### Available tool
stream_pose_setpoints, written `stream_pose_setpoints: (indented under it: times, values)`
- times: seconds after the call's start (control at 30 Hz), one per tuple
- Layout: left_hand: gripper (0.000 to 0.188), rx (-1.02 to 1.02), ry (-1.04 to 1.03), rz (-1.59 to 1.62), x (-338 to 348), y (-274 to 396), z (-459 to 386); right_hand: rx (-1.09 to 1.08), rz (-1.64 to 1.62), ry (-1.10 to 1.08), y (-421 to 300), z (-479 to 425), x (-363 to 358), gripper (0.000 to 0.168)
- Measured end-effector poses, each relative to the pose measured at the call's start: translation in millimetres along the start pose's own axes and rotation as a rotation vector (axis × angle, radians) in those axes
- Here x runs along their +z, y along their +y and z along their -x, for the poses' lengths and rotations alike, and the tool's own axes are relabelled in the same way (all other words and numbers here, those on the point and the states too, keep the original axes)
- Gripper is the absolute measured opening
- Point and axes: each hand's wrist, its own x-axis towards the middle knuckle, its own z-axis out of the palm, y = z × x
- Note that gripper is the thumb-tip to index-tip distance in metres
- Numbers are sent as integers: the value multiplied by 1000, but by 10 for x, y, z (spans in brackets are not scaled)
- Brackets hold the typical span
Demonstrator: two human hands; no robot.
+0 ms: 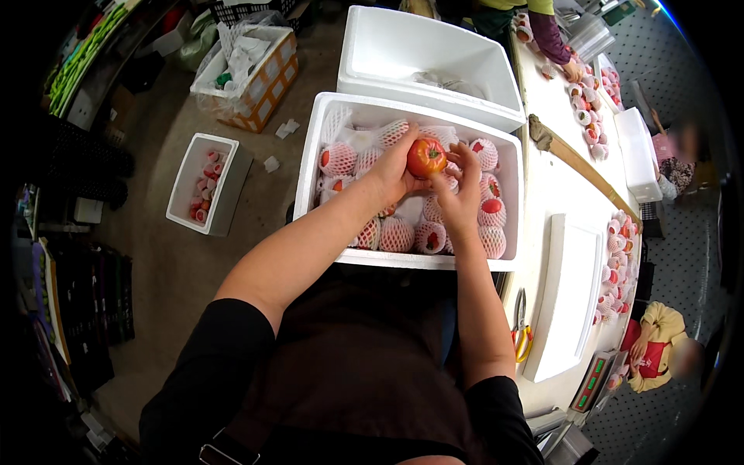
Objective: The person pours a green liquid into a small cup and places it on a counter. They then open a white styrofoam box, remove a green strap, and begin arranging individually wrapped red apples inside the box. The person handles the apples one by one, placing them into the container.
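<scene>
My left hand holds a bare red tomato with its stem end turned up. Close on the tomato's right side is my right hand, fingers spread and thumb tip at its lower edge; firm contact is hard to tell. Both hands are over a white foam box. Inside it, several tomatoes sit in white foam net sleeves, such as the netted tomato near the front wall. An empty-looking foam net lies in the back left corner. My hands and forearms hide part of the contents.
Another foam box stands behind. On the right, a table bears a foam lid, scissors, a scale and netted fruit. A co-worker's hand reaches among fruit. A smaller foam box is on the floor.
</scene>
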Motion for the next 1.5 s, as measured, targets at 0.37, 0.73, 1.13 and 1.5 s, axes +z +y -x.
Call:
stream_pose_setpoints:
  times: [0.37, 0.73, 1.13, 1.5]
  values:
    - [46, 129, -3, -12, -145, 88, -67, 185, -304, 283, 90, -60, -156, 13]
    - [42, 596, 178, 147, -151, 348, 9, 107, 65, 304, 113, -431, -157, 18]
    - [40, 1479, 196, -1021, 43, 121, 257, 194, -182, 4, -37, -343, 366, 19]
    - [53, 1675, 52, -1049, 78, -24, 321, 108, -23, -530, -213, -705, 1038, 57]
